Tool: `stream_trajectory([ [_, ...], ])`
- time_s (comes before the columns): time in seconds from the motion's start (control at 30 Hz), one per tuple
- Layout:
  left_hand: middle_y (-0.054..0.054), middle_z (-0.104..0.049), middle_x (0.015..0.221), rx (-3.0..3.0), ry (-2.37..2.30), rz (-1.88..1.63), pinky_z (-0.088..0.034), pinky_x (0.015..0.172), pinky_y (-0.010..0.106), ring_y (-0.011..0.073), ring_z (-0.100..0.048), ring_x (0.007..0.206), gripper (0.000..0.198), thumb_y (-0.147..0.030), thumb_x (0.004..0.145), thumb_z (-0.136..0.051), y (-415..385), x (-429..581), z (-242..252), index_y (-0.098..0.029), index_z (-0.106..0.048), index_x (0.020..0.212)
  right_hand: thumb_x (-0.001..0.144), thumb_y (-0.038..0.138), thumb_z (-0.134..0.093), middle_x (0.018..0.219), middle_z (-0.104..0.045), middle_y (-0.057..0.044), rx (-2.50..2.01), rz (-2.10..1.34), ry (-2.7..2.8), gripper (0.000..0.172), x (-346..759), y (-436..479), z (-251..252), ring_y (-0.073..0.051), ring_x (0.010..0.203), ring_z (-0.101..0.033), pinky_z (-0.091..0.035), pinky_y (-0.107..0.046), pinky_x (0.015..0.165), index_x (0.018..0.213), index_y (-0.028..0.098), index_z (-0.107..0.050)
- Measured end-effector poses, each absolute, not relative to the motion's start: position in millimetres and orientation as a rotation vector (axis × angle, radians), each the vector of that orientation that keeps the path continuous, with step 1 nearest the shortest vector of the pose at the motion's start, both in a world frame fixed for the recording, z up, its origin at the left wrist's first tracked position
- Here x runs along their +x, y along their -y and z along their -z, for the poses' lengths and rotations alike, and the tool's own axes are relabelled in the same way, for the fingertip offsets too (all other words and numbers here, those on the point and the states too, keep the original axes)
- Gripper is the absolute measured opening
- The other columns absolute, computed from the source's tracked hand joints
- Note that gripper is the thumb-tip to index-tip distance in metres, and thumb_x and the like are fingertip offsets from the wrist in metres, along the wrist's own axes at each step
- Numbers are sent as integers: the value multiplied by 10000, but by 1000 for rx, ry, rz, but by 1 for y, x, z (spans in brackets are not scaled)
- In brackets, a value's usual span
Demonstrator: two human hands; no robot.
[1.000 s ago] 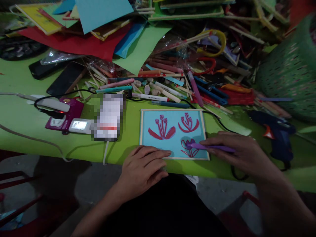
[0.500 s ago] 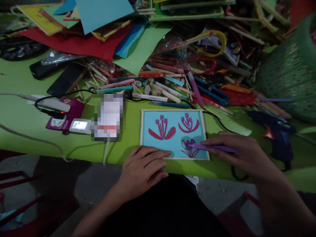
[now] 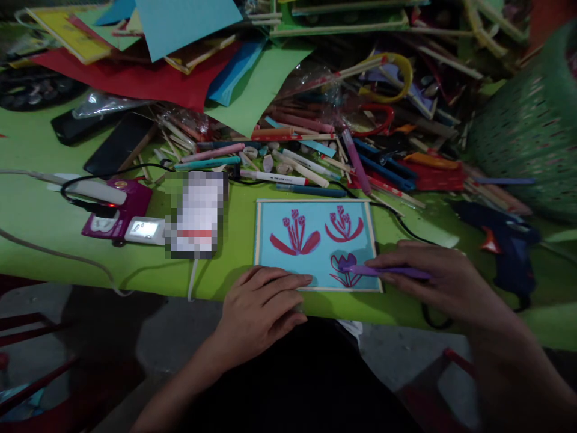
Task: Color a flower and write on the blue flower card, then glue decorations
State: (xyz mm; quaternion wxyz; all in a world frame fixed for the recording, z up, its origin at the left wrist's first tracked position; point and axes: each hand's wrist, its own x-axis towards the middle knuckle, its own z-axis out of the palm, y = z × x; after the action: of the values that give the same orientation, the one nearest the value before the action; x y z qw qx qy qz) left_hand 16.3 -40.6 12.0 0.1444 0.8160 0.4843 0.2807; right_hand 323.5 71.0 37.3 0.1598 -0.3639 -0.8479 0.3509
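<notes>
A light blue card (image 3: 311, 264) framed with thin wooden sticks lies near the table's front edge. Several flowers are drawn on it in red and purple. My right hand (image 3: 433, 279) pinches a purple marker (image 3: 396, 272), its tip on the tulip drawing (image 3: 346, 269) at the card's lower right. The tulip's head is partly filled with purple. My left hand (image 3: 264, 307) rests over the card's lower left edge, fingers stretched out and the thumb below the edge.
Left stand a purple power adapter (image 3: 130, 204) and a blurred-out phone (image 3: 198, 210) with cables. Markers (image 3: 274, 178), sticks and coloured paper (image 3: 135, 78) crowd the back. At right are a blue glue gun (image 3: 500, 240) and a green perforated basket (image 3: 523, 132).
A little more purple fills the tulip's head. The marker tip has shifted very slightly; my left hand stays in place.
</notes>
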Motion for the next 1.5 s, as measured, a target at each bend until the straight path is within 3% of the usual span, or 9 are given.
stream_trajectory([
  [0.7,-20,-771,1189,2379,-1390,-808,-446,913,337,167,-664,1035,195,-392,975,-596,41,16,-11,-243,-694,897,897,205,-671,909,-772,-42,-1031,-1050,2431,210,325,-71,-44,-170,762,-720,-540,-254,664,1069,279,-768],
  [1.2,-25,-774,1180,2381,-1412,-799,-446,924,340,166,-658,1044,195,-399,971,-600,42,16,-10,-247,-700,901,930,326,-649,875,-785,-26,-1047,-966,2419,193,315,-71,-38,-179,721,-723,-541,-268,640,1065,301,-786],
  [1.5,-20,-770,1197,2363,-1390,-824,-445,913,338,171,-674,1028,205,-400,981,-588,40,16,-11,-230,-675,905,932,286,-642,885,-785,-17,-1019,-947,2457,206,316,-72,-39,-166,708,-711,-518,-258,610,1091,300,-773],
])
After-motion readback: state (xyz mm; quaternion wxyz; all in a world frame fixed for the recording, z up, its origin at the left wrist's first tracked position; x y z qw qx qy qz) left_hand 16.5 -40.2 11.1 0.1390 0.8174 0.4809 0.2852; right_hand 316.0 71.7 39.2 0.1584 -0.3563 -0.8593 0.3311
